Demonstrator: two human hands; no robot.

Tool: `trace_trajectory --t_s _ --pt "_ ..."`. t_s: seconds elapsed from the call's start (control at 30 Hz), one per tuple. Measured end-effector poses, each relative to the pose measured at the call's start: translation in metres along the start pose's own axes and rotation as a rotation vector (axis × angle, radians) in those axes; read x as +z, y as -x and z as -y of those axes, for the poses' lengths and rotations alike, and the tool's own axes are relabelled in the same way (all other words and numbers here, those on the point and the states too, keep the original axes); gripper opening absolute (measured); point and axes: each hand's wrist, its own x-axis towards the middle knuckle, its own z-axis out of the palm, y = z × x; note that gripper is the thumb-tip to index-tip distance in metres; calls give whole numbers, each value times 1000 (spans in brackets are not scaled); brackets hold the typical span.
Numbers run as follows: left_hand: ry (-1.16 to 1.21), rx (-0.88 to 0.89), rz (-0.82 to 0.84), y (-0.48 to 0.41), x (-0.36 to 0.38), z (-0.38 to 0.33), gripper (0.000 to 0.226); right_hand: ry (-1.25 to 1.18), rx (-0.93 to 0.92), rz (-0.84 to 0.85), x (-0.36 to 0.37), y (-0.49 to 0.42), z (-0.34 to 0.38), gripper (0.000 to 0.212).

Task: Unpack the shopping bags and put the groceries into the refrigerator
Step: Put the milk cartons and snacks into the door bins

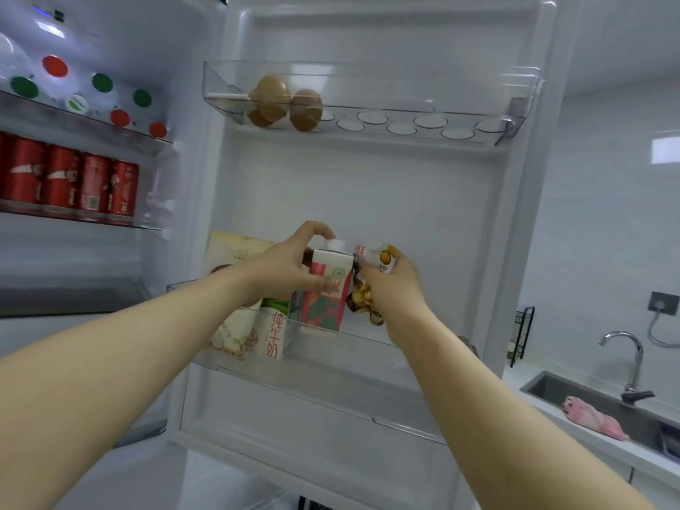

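Groceries stand in the middle door bin of an open refrigerator, seen from the person's own eye level with both bare arms reaching forward. The left hand grips a pink and green drink carton with a white cap, fingers curled over its top and thumb across its front. The carton stands upright in the bin. Just beside it, touching its right side, the right hand is curled round a crinkled snack packet printed in yellow and brown, held above the bin's rim. Left of the carton sit a small white milk box and a pale bag. Higher on the door, brown eggs rest at the left end of a clear egg tray. Inside the refrigerator, red cans line one shelf, below bottles with red and green caps. At far right, a pink cloth lies on the edge of a steel sink with a tap.
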Motion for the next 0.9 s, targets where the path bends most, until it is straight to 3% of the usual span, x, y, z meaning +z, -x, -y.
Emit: trace_trajectory --t_s 0.2,0.33,0.5,0.63,0.9 --pt "-192 -27 58 -5 -1 14 57 -22 129 64 2 -9 -13 6" --pt "-366 -52 154 -8 -2 20 61 -16 199 96 0 -12 -18 13" --pt "-522 -29 137 -10 -1 21 64 -5 172 51 -2 -14 -20 15" --pt "-618 -15 107 -9 1 24 73 -94 77 -78 -4 -12 -14 7" --pt "-210 111 -453 21 -14 18 34 -179 -263 6 19 6 15 8"
